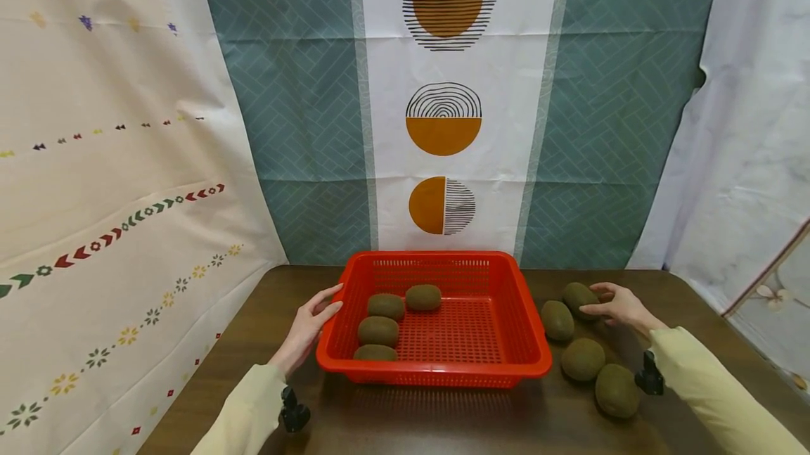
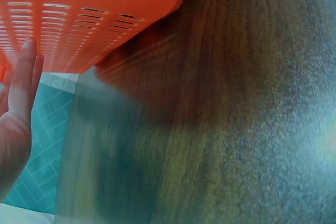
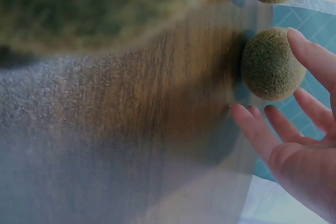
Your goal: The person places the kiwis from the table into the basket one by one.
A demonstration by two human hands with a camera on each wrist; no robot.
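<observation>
A red plastic basket [image 1: 433,365] stands on the table, with several brown fuzzy kiwis [image 1: 378,331] along its left side and one kiwi [image 1: 423,297] toward the back. My left hand [image 1: 310,325] is at the basket's left side; the left wrist view shows its fingers [image 2: 22,85] straight beside the slotted outer wall [image 2: 89,30]. On the right, my right hand [image 1: 623,307] reaches round the farthest loose kiwi [image 1: 579,299]. In the right wrist view, the thumb overlaps that kiwi's [image 3: 270,66] edge and the other fingers [image 3: 257,129] are spread apart; contact is hard to tell.
Three more kiwis lie right of the basket: one by its wall [image 1: 557,321], one nearer [image 1: 583,359] and one closest to the front [image 1: 616,391]. Behind the dark wooden table [image 1: 436,420] hangs a patterned curtain [image 1: 304,124], with pale cloths at both sides.
</observation>
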